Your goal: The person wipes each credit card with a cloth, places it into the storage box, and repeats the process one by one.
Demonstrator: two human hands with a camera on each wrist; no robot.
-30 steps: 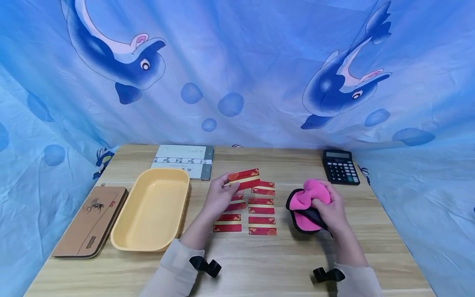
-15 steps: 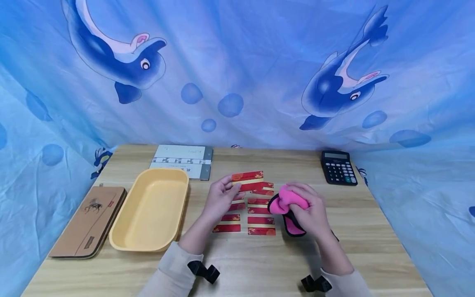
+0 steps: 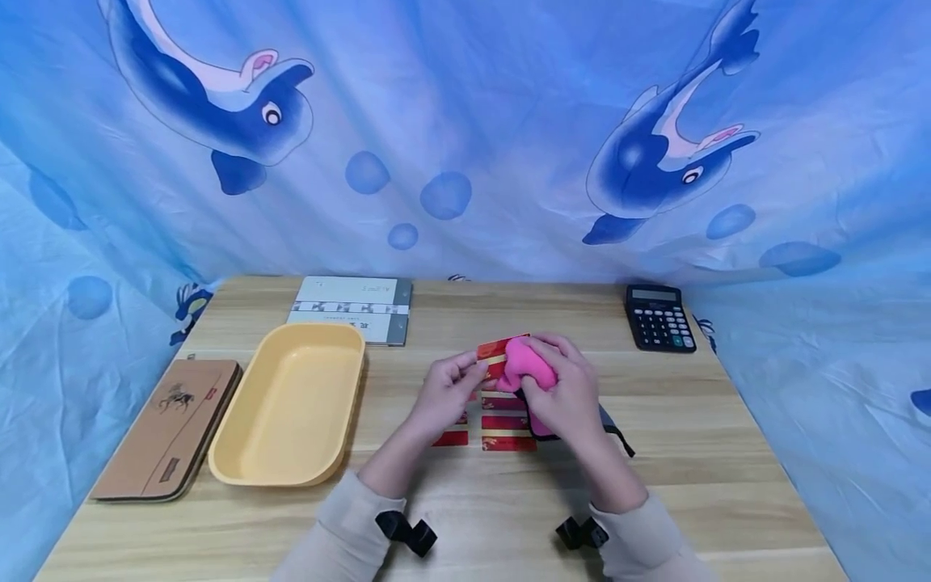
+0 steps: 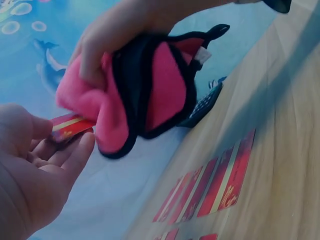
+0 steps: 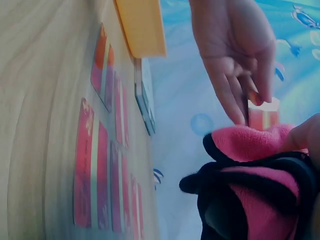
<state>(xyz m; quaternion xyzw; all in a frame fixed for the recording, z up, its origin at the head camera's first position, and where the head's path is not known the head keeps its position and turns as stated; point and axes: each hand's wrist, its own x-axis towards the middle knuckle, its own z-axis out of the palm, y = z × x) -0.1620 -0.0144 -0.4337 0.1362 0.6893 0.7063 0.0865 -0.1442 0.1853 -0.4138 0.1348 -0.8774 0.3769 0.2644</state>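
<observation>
In the head view my left hand (image 3: 445, 394) pinches one end of a red and gold card (image 3: 490, 352), held up over the table. My right hand (image 3: 570, 392) grips a bunched pink cloth (image 3: 529, 364) with black edging and wraps it over the card's other end. From the left wrist, the cloth (image 4: 167, 92) shows a black loop at its corner and covers part of the card (image 4: 70, 128). Below both hands, several matching cards (image 3: 509, 444) lie in two columns on the table, partly hidden by the hands and cloth.
A yellow plastic basin (image 3: 291, 404) stands left of my left arm, with a brown wallet (image 3: 167, 428) beyond it. At the back lie a grey and white book (image 3: 352, 311) and, on the right, a black calculator (image 3: 660, 319). A blue dolphin-print curtain (image 3: 465, 97) hangs behind the table.
My right hand has moved left with the pink cloth, from beside the cards onto the held card. My left hand has shifted slightly right, still pinching the card.
</observation>
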